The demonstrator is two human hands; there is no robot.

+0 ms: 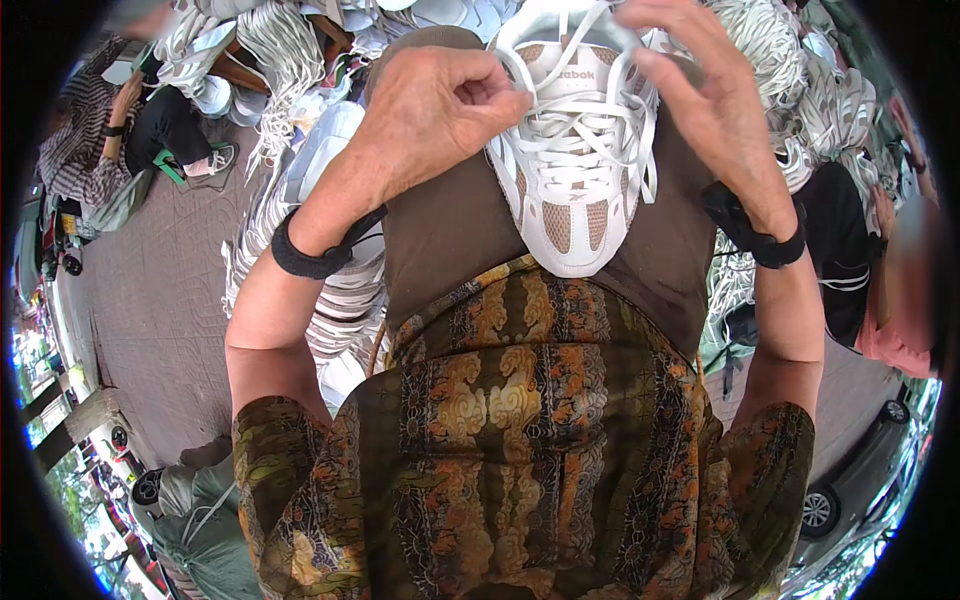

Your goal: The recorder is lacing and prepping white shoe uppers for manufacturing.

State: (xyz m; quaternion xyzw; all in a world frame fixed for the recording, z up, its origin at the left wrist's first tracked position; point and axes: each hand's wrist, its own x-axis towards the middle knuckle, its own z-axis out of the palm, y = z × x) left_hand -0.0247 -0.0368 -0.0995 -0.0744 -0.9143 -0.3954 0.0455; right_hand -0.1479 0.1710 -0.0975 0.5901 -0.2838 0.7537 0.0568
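A white sneaker (578, 237) with beige mesh panels lies across my lap, toe toward me. White shoelaces (585, 140) criss-cross its front, with loose loops at both sides. My left hand (435, 120) is closed in a pinch at the left eyelet edge, where a lace loop runs into the fingertips. My right hand (710, 95) is by the right side of the collar, its thumb and forefinger apart and curved. A lace strand rises over the tongue toward the right fingertips; I see no firm grip on it there. The picture's top edge cuts off the heel.
Piles of white shoes and bundled laces (285, 75) lie beyond and to the left; more bundles (765, 60) are at the right. One person (100, 150) sits at the far left, another (895, 290) at the right. A green sack (205, 545) and a parked car (850, 480) stand lower down.
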